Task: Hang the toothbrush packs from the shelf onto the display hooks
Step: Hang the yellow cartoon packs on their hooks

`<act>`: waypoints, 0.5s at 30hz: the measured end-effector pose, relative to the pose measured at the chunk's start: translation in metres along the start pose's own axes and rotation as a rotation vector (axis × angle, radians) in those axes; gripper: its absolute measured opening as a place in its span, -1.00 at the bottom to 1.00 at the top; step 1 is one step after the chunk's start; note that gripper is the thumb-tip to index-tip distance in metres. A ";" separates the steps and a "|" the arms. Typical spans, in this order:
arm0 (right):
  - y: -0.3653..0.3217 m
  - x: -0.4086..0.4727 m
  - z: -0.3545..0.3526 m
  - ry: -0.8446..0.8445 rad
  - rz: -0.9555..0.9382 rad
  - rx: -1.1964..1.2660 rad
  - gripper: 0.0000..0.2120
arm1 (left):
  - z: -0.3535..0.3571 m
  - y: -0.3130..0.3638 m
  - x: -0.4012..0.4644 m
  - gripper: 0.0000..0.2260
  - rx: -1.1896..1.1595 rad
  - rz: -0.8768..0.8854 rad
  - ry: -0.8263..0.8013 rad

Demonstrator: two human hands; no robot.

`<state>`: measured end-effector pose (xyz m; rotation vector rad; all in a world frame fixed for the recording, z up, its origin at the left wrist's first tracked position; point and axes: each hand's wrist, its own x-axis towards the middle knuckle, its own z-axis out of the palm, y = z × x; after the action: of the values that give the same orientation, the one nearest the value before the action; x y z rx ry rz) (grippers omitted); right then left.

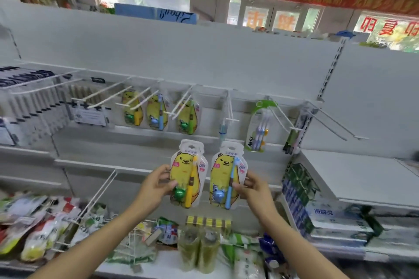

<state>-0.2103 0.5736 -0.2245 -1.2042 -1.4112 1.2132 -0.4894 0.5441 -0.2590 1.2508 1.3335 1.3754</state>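
My left hand (156,184) grips a yellow bear toothbrush pack (187,174) with a yellow brush and a green toy. My right hand (251,188) grips a matching pack (226,175) with a blue brush and a blue toy. Both packs are upright, side by side, in front of the shelf. Above them, white display hooks (181,103) stick out from the back panel. Three similar yellow packs (156,112) hang on hooks at the centre left. A bare hook (230,108) stands just above the right pack.
A green-topped toothbrush pack (258,127) hangs to the right, with long bare hooks (333,122) beyond it. Boxed goods (29,106) fill the left hooks. Snack bags (34,222), bottles (199,247) and stacked boxes (317,213) crowd the lower shelf.
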 end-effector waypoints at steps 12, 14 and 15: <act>-0.044 0.012 0.163 -0.016 -0.101 0.020 -0.79 | -0.159 -0.004 0.013 -0.73 -0.022 0.033 0.055; -0.049 0.017 0.181 -0.047 -0.120 0.012 -0.78 | -0.175 -0.005 0.016 -0.77 -0.045 0.044 0.064; -0.051 0.020 0.190 -0.063 -0.132 0.009 -0.78 | -0.183 -0.005 0.017 -0.76 -0.051 0.053 0.069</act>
<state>-0.4057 0.5676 -0.1960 -1.0581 -1.5057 1.1728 -0.6724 0.5305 -0.2519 1.2224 1.3125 1.4927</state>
